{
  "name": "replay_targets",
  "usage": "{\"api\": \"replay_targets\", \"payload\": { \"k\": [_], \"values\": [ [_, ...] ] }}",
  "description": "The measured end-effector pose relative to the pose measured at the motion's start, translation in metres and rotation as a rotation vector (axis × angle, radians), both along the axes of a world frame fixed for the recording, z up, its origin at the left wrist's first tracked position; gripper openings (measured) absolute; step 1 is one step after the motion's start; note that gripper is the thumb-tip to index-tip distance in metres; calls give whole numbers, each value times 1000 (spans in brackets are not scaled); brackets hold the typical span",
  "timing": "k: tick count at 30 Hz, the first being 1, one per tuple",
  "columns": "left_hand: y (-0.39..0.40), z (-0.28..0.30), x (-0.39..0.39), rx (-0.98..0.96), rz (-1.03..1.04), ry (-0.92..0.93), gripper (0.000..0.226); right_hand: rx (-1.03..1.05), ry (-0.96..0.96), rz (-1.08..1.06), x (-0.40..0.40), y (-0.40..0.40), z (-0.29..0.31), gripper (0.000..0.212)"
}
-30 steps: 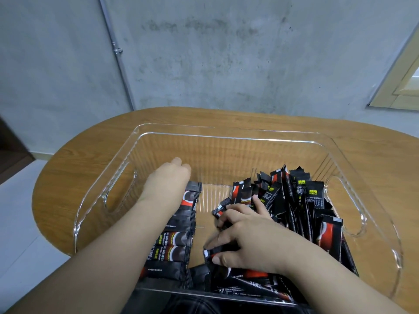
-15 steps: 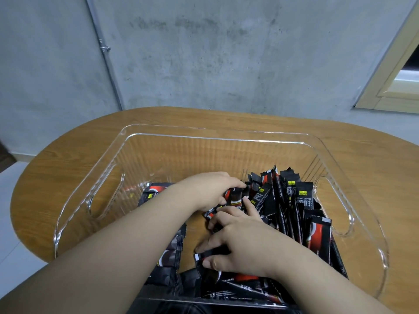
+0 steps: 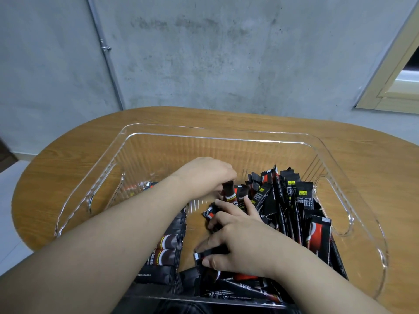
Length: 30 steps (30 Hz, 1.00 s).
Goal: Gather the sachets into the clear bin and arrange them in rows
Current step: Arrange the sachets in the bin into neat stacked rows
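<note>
A clear plastic bin (image 3: 217,138) sits on the wooden table. Black and red coffee sachets fill its right half in a loose, partly upright pile (image 3: 292,200). A flat row of sachets (image 3: 169,245) lies along the bin's left side, partly hidden under my left forearm. My left hand (image 3: 206,175) pinches one sachet (image 3: 228,192) at the pile's left edge. My right hand (image 3: 240,243) lies over sachets in the bin's near middle, fingers curled round a few of them (image 3: 208,253).
The oval wooden table (image 3: 56,177) ends close to a grey concrete wall with a thin metal pipe (image 3: 106,53). A pale window frame (image 3: 394,71) is at the upper right. Grip openings are cut in the bin's left and right walls.
My left hand left the flat row on the left, crossed to the pile and took hold of a sachet there. My right hand stayed on the sachets in the near middle.
</note>
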<state>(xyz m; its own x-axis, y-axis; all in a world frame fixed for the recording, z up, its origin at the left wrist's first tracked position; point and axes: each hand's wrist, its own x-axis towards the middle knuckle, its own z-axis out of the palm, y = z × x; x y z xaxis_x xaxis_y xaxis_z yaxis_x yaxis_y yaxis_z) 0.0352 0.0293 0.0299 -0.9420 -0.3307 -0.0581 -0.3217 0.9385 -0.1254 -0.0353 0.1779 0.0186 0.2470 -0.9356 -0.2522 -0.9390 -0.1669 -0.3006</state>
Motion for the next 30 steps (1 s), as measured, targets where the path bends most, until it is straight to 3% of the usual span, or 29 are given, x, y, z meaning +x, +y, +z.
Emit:
{"api": "replay_targets", "payload": {
  "k": [9, 12, 18, 22, 26, 30],
  "values": [
    [2, 8, 10, -69, 72, 145, 18, -6, 28, -2, 0, 1, -2, 33],
    [-1, 12, 15, -35, 103, 279, 14, -3, 30, -16, -1, 1, -2, 34],
    [-3, 32, 42, 8, 501, 233, 7, 11, 45, -19, -2, 1, -3, 35],
    [-1, 25, 76, 209, 802, 233, 8, 5, 47, -17, -2, 0, -5, 34],
    [2, 15, 87, 340, 918, 148, 8, 4, 44, -18, -2, 0, -5, 34],
    [-2, 9, 86, 303, 1003, 154, 8, 0, 40, -22, -2, 1, -4, 33]
  ]
}}
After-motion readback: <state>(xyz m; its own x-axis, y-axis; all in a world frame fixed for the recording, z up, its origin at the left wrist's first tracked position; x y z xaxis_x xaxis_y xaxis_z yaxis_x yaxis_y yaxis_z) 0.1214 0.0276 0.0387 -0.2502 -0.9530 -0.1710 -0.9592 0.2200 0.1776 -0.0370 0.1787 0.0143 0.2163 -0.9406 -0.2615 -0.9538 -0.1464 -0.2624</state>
